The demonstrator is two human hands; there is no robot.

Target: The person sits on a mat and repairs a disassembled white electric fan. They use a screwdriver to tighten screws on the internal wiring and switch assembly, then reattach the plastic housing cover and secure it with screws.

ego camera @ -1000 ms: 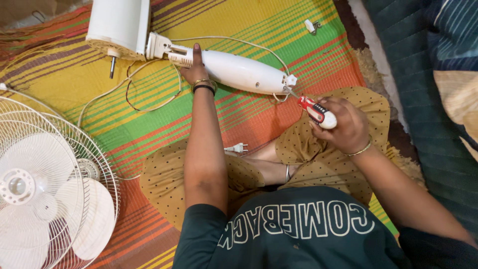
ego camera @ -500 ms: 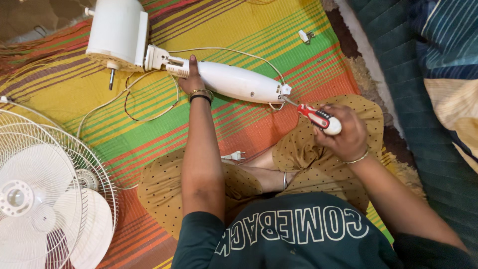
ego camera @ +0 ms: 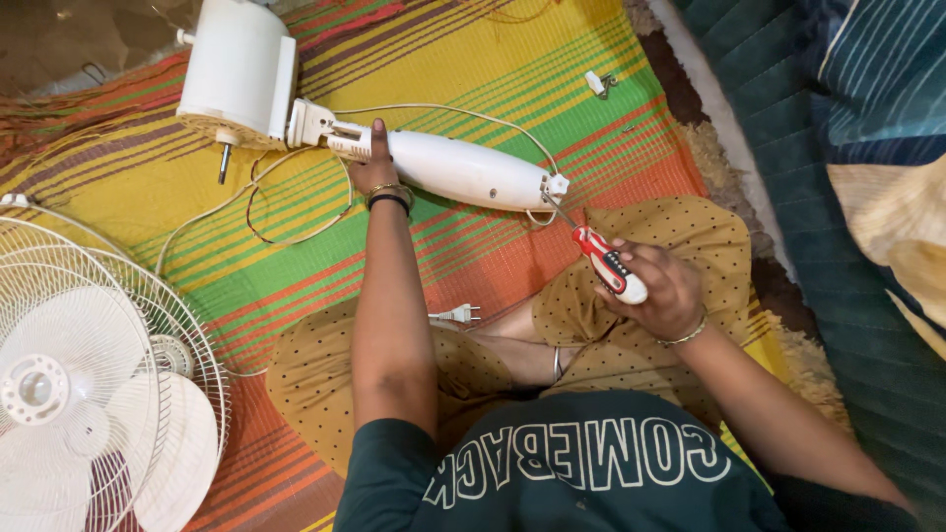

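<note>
screwdriver (ego camera: 609,264) clamped in right hand (ego camera: 662,293), tip angled up-left into the end of the white fan neck (ego camera: 458,169), which lies lengthwise left-right; left hand (ego camera: 373,167) fingers press on it.

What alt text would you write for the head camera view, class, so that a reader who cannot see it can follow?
A seated person's left hand steadies the white stem of a dismantled fan on a striped mat, while the right hand holds a red-handled screwdriver with its tip at the stem's near end. The white motor housing lies at the stem's far end; the fan grille and blades lie at left.
</note>
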